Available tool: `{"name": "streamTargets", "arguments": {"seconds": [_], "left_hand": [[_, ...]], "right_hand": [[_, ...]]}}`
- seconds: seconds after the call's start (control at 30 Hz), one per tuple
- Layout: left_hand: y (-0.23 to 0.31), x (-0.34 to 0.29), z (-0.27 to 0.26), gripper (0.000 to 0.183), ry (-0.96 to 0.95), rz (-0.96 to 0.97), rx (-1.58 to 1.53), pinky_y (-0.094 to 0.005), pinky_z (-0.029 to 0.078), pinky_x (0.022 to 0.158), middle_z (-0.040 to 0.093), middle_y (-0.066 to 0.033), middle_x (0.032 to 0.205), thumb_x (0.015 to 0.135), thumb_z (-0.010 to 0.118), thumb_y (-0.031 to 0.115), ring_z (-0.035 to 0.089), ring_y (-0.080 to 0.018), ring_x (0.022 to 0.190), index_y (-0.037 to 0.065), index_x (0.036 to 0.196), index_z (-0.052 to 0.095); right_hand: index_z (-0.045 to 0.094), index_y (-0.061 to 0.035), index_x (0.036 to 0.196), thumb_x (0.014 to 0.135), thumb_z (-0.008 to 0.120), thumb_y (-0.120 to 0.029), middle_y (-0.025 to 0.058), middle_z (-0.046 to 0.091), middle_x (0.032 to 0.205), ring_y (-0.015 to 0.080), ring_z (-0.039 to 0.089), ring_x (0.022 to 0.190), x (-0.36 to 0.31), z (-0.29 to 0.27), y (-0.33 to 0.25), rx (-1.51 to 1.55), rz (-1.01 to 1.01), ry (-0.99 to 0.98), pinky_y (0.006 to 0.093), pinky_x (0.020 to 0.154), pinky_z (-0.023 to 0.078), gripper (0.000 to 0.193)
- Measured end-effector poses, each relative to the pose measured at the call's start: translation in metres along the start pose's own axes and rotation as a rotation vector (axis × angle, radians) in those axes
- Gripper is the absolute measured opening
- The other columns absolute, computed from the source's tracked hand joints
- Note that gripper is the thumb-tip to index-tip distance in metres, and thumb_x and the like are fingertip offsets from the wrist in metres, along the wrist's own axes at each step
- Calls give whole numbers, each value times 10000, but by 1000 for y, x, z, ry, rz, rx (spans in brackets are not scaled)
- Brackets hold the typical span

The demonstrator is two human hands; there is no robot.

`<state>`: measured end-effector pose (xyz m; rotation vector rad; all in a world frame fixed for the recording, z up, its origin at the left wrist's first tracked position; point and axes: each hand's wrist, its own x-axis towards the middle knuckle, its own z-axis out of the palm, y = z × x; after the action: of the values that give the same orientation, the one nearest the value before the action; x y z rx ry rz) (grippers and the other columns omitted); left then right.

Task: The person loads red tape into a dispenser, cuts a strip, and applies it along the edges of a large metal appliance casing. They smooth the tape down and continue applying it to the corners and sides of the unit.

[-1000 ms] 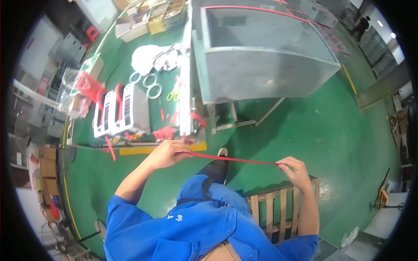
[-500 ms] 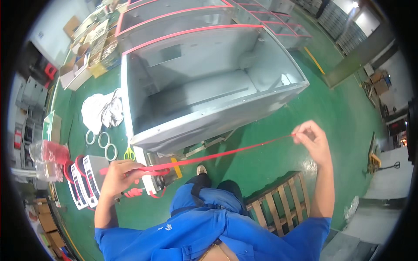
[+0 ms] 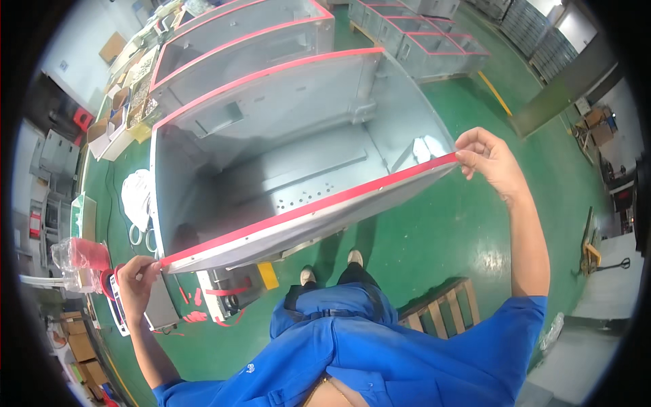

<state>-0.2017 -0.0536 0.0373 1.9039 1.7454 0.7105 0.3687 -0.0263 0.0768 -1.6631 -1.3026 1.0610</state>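
A strip of red tape [image 3: 312,208] runs taut along the near top edge of a large open grey metal cabinet [image 3: 298,163]. At the near left corner my left hand [image 3: 137,275] pinches one end of the strip. My right hand [image 3: 489,157] pinches the other end at the near right corner, fingers curled over it. The strip lies on or just over the rim; I cannot tell whether it is stuck down. Red also lines the cabinet's far edge, while holes show in its inner wall.
More red-edged metal cabinets [image 3: 237,51] stand behind. Left are a white cloth [image 3: 135,197], tape rolls [image 3: 150,239] and white machines with red reels [image 3: 146,298]. Red scraps [image 3: 196,317] lie below the cabinet's left end. A wooden pallet [image 3: 444,310] lies near my right side.
Both hands have moved forward, carrying the stretched red tape from in front of the cabinet onto its near edge. My left hand went to the left corner, my right to the right corner.
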Motion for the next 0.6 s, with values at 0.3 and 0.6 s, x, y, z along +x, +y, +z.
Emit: {"name": "streamTargets", "arguments": {"seconds": [0.3, 0.6], "left_hand": [[31, -3, 17, 52, 84, -178, -204, -186, 330, 483, 499, 24, 633, 802, 631, 46, 433, -38, 540, 8, 810, 596], [25, 4, 24, 59, 88, -294, -424, -175, 311, 430, 501, 11, 611, 833, 584, 56, 424, -38, 495, 5, 803, 579]], "right_hand": [[563, -37, 817, 802, 629, -170, 38, 579, 721, 102, 545, 635, 48, -56, 32, -67, 23, -228, 245, 555, 453, 150], [566, -18, 816, 799, 618, -152, 45, 577, 708, 111, 549, 612, 51, -62, 47, -76, 86, -221, 240, 540, 451, 145]]}}
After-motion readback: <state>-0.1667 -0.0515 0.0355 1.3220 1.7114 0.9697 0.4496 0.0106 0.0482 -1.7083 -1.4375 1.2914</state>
